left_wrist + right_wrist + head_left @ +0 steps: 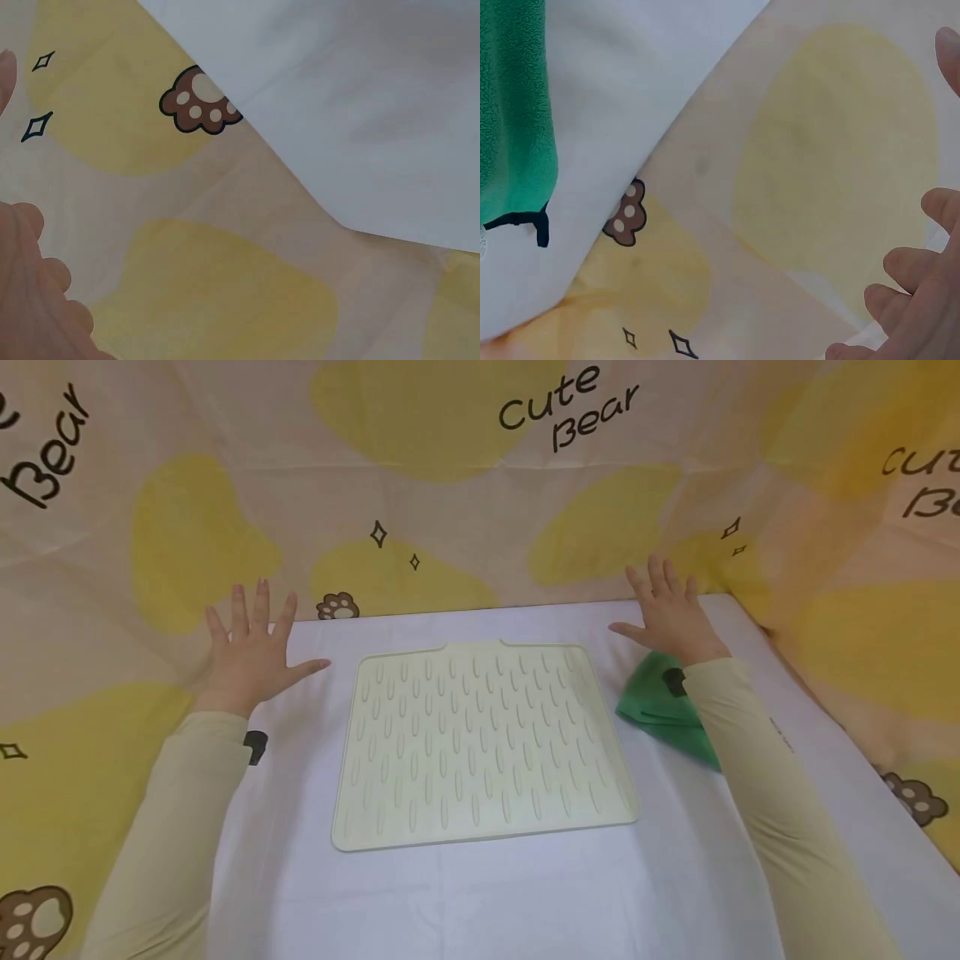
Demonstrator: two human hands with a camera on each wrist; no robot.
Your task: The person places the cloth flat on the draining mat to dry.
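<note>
A cream mat [480, 739] with raised oval ridges lies flat on the white tabletop cloth, a shallow notch in its far edge. To its left, my left hand [251, 656] is held with fingers spread and nothing in it. My right hand [675, 614], fingers also spread and holding nothing, is beyond the mat's far right corner. A folded green cloth [660, 710] lies right of the mat, partly hidden under my right forearm in the head view. In the right wrist view the green cloth [517, 112] shows a fuzzy texture and a black loop.
A patterned fabric backdrop [450, 485] with yellow patches, paw prints and "Cute Bear" lettering rises behind the table and along both sides. The white cloth [495, 893] covers the tabletop, its far edge meeting the backdrop.
</note>
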